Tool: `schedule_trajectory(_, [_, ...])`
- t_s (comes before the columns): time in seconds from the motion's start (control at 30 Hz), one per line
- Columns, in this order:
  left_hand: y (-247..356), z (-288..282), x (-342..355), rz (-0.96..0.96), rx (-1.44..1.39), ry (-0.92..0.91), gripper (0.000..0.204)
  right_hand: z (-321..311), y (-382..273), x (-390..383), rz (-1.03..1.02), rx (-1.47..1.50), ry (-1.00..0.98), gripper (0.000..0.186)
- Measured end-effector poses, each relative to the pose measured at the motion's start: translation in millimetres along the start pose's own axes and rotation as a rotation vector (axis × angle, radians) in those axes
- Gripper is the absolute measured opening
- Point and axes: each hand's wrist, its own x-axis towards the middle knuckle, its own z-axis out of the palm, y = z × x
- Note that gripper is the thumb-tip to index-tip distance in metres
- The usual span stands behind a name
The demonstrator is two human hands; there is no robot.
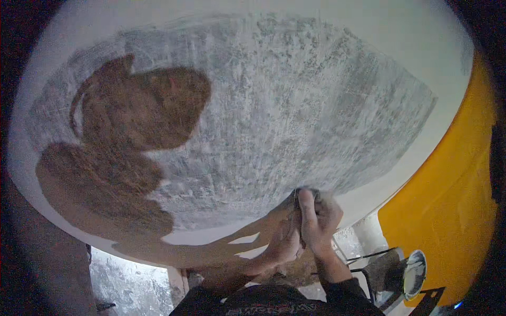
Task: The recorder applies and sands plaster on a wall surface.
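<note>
A large curved white wall surface (247, 105) fills most of the view, mottled grey over its middle, with dark brownish shadow shapes on the left and along the lower edge. My right hand (316, 216) is closed on a dark tool (304, 191) against the lower part of the mottled area, thumb on top; the tool is mostly hidden, so I cannot make out its kind. My left hand (282, 242) is just below and left of it, fingers curled against my right hand, apparently on the same tool.
An orange curved surface (445, 200) runs down the right side. At the lower right are dark metal frames (369, 282) and an open white-rimmed bucket (415, 271). Below the curved edge, pale mottled surfaces (129, 282) show at the lower left.
</note>
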Motion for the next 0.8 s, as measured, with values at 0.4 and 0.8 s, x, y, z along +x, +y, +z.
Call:
schedule_trajectory(0.4, [-25.4,1.8,-1.9,-0.139,0.018,0.026,0.028,0.7,13.8,-10.8,0.055,0.051,0.055,0.025])
schedule_trajectory(0.8, [4.9,2.5,6.1,-0.110,-0.072,-0.059,0.034,1.8,26.4,-8.4,0.107,0.119,0.025,0.023])
